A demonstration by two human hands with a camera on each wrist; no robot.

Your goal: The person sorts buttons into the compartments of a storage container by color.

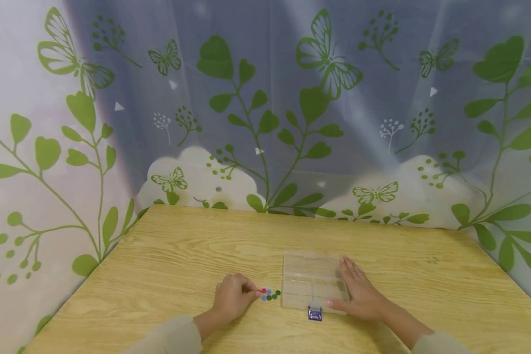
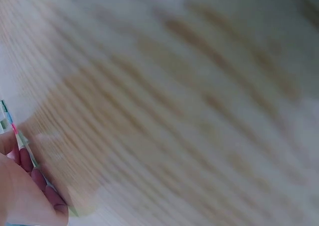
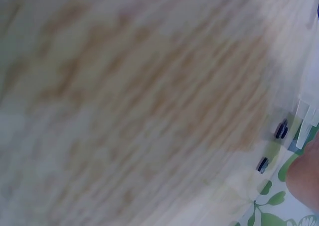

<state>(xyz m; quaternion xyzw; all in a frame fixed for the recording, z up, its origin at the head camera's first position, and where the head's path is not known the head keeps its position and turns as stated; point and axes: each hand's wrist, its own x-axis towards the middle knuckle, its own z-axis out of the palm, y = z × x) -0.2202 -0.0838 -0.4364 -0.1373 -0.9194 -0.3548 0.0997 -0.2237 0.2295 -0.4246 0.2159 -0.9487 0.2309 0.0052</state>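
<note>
Here, left hand point(image 1: 233, 296) pinches red disc point(image 1: 263, 290); clear box point(image 1: 298, 268) lies against spread right hand point(image 1: 363, 294)

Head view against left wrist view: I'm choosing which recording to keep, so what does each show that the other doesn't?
Only the head view shows the clear box with its purple latch, the right hand on it, and the butterfly-patterned backdrop.

Only the left wrist view shows the folded fingers on the underside of the left hand.

Both show the left hand, small coloured pieces by its fingertips, and the wood-grain tabletop.
</note>
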